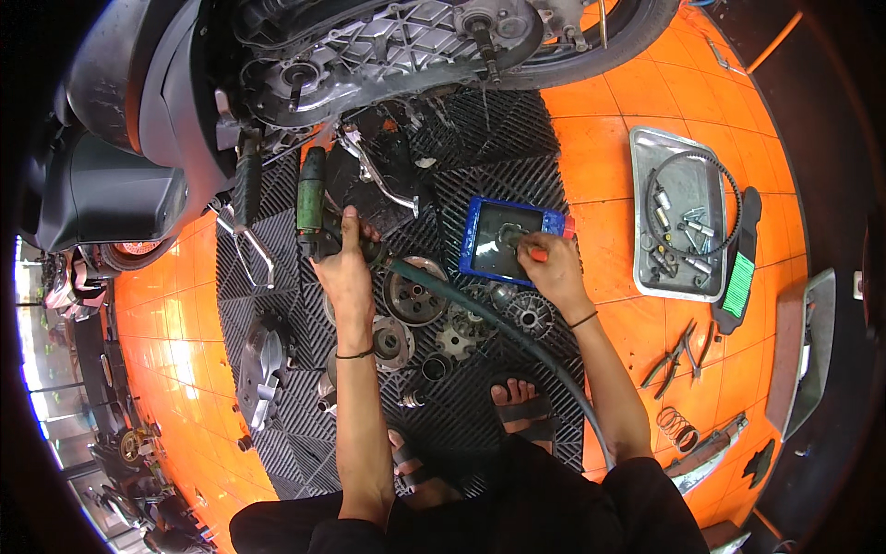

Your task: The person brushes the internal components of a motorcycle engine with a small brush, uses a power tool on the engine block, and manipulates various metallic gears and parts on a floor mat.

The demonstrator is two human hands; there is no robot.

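My left hand (346, 277) is wrapped round the grip of a green and black air tool (311, 198), its body pointing up toward the scooter. A dark air hose (498, 323) runs from its grip down to the right, under my right forearm. My right hand (554, 268) is closed over the right side of a blue tray (468, 231) of dark liquid. Its fingers pinch a small orange-red thing, mostly hidden by them. Another red piece (568, 226) shows at the tray's right edge. Metal drive parts, among them a round clutch drum (415, 291), lie between my forearms.
A scooter with its engine side opened (369, 65) stands ahead. On the right are a metal tray (646, 277) with a belt and sockets, a green-bristled brush (738, 284), pliers (681, 358) and a coil spring (676, 429). Black matting (498, 138) covers the orange floor here.
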